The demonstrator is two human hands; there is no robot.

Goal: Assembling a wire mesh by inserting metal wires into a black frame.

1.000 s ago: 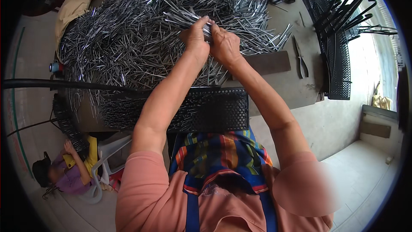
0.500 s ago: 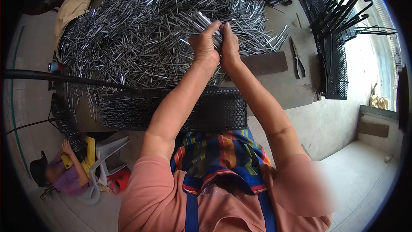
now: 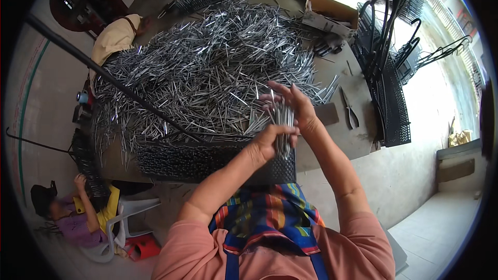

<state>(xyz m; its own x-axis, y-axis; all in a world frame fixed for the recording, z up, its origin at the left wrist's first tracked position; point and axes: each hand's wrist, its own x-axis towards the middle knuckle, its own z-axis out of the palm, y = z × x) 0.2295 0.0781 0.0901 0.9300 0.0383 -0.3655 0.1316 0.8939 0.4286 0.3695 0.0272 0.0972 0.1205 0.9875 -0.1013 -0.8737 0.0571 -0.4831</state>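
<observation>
My left hand (image 3: 271, 139) is closed around a bundle of thin metal rods (image 3: 283, 114), held roughly upright over the near side of the bench. Close against the bundle's upper part is my right hand (image 3: 302, 108), its fingers stretched out and apart, slightly blurred. Whether its palm touches the rods I cannot tell. Beyond both hands spreads a large heap of loose metal rods (image 3: 207, 78). Just below my left forearm, at the bench's near edge, lies a black perforated metal rack (image 3: 176, 163), its left part densely filled with short dark pieces.
Pliers (image 3: 349, 109) and a dark flat block (image 3: 327, 114) lie right of my hands. Black perforated racks with hooks (image 3: 391, 98) line the right edge. A long black bar (image 3: 114, 78) slants across the left. A cardboard box (image 3: 332, 13) stands far right; co-workers (image 3: 78, 223) sit around.
Both hands have come nearer with the rods from over the heap. The bundle now stands more upright; my right fingers have spread. The view has tilted up, showing more of the far side.
</observation>
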